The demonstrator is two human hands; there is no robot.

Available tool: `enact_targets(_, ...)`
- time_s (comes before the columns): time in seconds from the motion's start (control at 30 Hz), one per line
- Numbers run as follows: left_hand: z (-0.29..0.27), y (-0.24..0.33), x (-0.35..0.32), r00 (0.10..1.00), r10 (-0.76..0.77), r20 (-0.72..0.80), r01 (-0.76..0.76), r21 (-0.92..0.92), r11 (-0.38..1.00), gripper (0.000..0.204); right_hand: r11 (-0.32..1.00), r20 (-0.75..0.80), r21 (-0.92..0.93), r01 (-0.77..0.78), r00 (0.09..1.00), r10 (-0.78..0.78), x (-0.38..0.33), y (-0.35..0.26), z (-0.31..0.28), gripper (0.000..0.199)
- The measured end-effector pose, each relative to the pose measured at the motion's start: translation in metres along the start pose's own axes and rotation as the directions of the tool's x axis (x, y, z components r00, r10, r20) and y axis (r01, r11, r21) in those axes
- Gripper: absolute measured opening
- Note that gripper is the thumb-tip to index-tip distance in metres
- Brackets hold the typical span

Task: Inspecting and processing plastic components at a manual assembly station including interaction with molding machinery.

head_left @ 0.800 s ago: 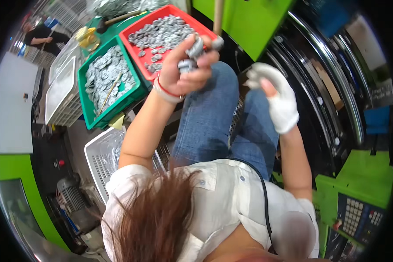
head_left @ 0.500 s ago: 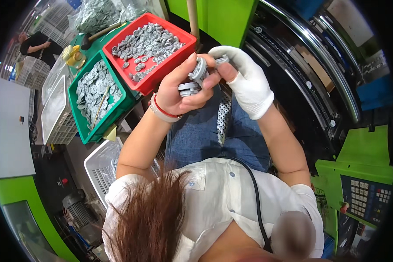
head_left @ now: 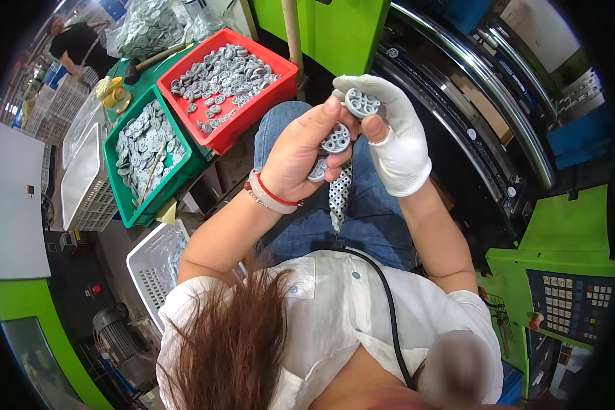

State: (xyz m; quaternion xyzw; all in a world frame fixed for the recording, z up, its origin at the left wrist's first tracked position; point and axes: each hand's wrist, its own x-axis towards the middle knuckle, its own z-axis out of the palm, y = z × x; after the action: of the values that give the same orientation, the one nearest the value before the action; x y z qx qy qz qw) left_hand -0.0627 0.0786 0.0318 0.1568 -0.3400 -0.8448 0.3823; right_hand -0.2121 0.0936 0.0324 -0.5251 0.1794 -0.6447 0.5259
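My bare left hand (head_left: pixel 297 147) is closed on grey round plastic parts. One spoked disc (head_left: pixel 335 138) shows its holed face at the fingertips, and another grey disc (head_left: pixel 318 169) is tucked lower in the fingers. Close beside it, my right hand (head_left: pixel 398 147), in a white glove with the thumb bare, pinches a single grey disc (head_left: pixel 361 103) between thumb and fingers. That disc's face, with several round holes, is turned up. Both hands are held over my lap, their fingertips nearly touching.
A red bin (head_left: pixel 222 140) of small grey discs stands ahead on the left, with a green bin (head_left: pixel 119 198) of similar discs beside it. A white basket (head_left: pixel 143 270) sits by my left elbow. Machine rails (head_left: pixel 485 82) and a green control panel (head_left: pixel 570 301) are on my right.
The disc in my right hand has turned so that its holed face shows. The discs in my left hand have also rotated face up. Both hands have shifted slightly right.
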Motion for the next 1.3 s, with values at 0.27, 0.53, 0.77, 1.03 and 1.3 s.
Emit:
enact_targets(0.27, 0.008, 0.000, -0.003, 0.998, -0.045, -0.038, 0.048, 0.081, 0.996, 0.041, 0.990, -0.111, -0.109, -0.088, 0.991, 0.076, -0.005, 0.006, -0.004, 0.046)
enact_targets(0.53, 0.008, -0.009, -0.003, 0.982, -0.151, 0.114, 0.140, 0.097, 0.985, 0.042, 0.963, -0.027, -0.266, -0.044, 0.999, 0.038, -0.016, -0.003, -0.018, 0.045)
enact_targets(0.77, 0.030, -0.001, -0.013, 0.998, 0.054, -0.020, -0.047, 0.268, 0.962, 0.034, 0.899, -0.068, -0.436, 0.036, 0.995, -0.073, -0.023, -0.018, -0.010, 0.044)
enact_targets(1.03, 0.037, -0.004, -0.022, 0.999, 0.034, 0.025, -0.038, 0.204, 0.978, 0.042, 0.833, 0.035, -0.539, 0.121, 0.992, -0.122, -0.032, -0.028, -0.011, 0.050)
enact_targets(1.3, 0.029, -0.009, -0.020, 0.992, -0.029, 0.126, 0.017, 0.090, 0.996, 0.039, 0.755, 0.059, -0.642, 0.136, 0.990, -0.128, -0.031, -0.028, -0.010, 0.048)
